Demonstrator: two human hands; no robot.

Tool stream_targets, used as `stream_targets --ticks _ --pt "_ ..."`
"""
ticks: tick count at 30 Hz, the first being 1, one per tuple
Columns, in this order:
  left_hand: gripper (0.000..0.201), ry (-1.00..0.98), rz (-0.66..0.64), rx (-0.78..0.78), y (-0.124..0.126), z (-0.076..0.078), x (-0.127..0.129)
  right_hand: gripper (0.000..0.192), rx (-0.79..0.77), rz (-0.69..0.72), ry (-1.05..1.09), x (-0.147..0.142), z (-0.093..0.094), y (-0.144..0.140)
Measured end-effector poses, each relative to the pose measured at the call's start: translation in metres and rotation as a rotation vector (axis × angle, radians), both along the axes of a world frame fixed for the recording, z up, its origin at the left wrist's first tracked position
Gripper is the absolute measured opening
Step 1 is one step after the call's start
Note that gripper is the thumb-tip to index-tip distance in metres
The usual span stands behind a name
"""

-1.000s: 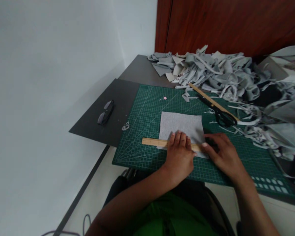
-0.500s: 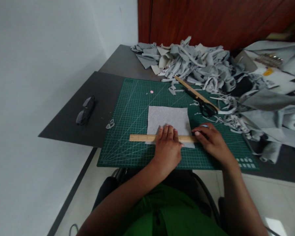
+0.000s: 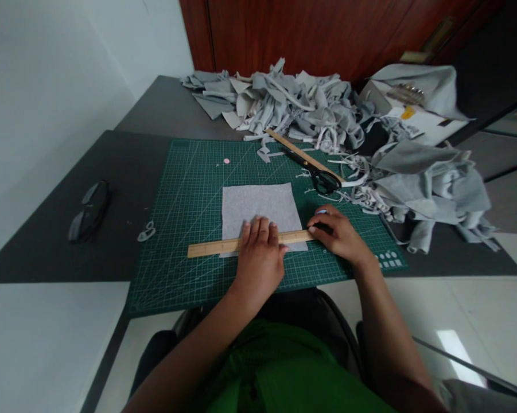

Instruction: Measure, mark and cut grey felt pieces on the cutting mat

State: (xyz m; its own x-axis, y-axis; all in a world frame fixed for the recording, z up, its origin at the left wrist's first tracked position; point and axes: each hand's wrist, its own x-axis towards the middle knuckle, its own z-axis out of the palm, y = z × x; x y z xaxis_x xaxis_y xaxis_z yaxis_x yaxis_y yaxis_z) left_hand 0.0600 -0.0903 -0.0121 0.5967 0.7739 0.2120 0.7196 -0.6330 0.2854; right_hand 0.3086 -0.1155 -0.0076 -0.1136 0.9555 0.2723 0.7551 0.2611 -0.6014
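My left hand (image 3: 260, 252) lies flat with outstretched fingers, pressing on a wooden ruler (image 3: 209, 249) and the grey cloth (image 3: 258, 201) beneath it. The cloth is a roughly square piece, with the ruler across its lower part. At the ruler's right end, my right hand (image 3: 338, 234) is closed in a pinch. A small pale blue bit shows at its fingers; I cannot make out what it belongs to. Under everything is a green cutting mat (image 3: 181, 201) with grid lines.
Black-handled scissors (image 3: 325, 180) lie beside a second wooden strip (image 3: 299, 152) behind the cloth. Grey fabric scraps (image 3: 292, 97) are heaped at the back and right, near a white box (image 3: 430, 123). Glasses (image 3: 88, 209) rest at left; a pink disc (image 3: 226, 161) is on the mat.
The camera view has turned to the right, so the whole table appears shifted left and slightly rotated. Both hands keep nearly the same places on the ruler and cloth.
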Motion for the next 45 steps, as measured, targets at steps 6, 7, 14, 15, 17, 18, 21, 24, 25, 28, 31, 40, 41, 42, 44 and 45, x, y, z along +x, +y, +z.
stream_targets --ticks 6,7,14,15,17,18,21,24,25,28,31,40,41,42,44,45 --pt "0.054 0.016 0.004 0.019 0.0 0.001 -0.001 0.007 -0.01 0.054 -0.039 -0.001 0.004 0.0" --pt "0.054 0.024 0.007 0.023 0.0 0.002 -0.001 0.01 -0.013 0.059 -0.045 -0.001 0.003 0.0" --pt "0.048 0.039 0.01 0.073 0.0 0.006 -0.003 0.012 -0.055 0.068 -0.051 -0.001 0.003 0.0" --pt "0.048 0.04 0.012 0.079 0.001 0.005 -0.003 0.012 -0.062 0.068 -0.053 -0.002 0.003 0.0" --pt "0.047 0.033 0.011 0.101 0.0 0.005 -0.004 0.01 -0.077 0.059 -0.059 -0.005 0.005 -0.001" --pt "0.048 0.026 -0.004 0.123 0.0 0.004 -0.005 0.009 -0.085 0.049 -0.06 -0.006 0.006 -0.001" --pt "0.05 0.009 -0.144 0.221 -0.004 0.003 -0.006 0.01 -0.117 0.017 -0.035 -0.009 0.006 -0.003" --pt "0.041 0.012 -0.323 0.313 -0.007 0.001 -0.006 0.013 -0.171 0.001 0.01 -0.008 0.003 -0.004" --pt "0.036 0.009 -0.351 0.325 -0.008 0.001 -0.005 0.014 -0.185 -0.001 0.021 -0.008 0.003 -0.004" --pt "0.027 -0.002 -0.374 0.288 -0.009 0.003 -0.005 0.012 -0.211 0.035 0.036 -0.006 0.001 -0.003" --pt "0.025 -0.015 -0.394 0.256 -0.011 0.005 -0.006 0.017 -0.211 0.066 0.045 -0.006 -0.001 0.0" --pt "0.042 -0.095 -0.447 0.07 -0.007 0.006 -0.008 0.025 0.049 -0.317 0.161 -0.003 -0.014 0.005" --pt "0.046 -0.109 -0.47 0.034 -0.005 0.008 -0.009 0.026 0.074 -0.323 0.17 -0.003 -0.012 0.004" --pt "0.049 -0.122 -0.491 -0.003 -0.003 0.01 -0.01 0.026 0.093 -0.319 0.178 -0.004 -0.011 0.003" --pt "0.05 -0.133 -0.496 -0.066 -0.001 0.015 -0.011 0.028 0.118 -0.297 0.185 -0.006 -0.007 0.001" --pt "0.049 -0.132 -0.466 -0.083 0.0 0.017 -0.011 0.029 0.123 -0.284 0.181 -0.006 -0.005 0.001"
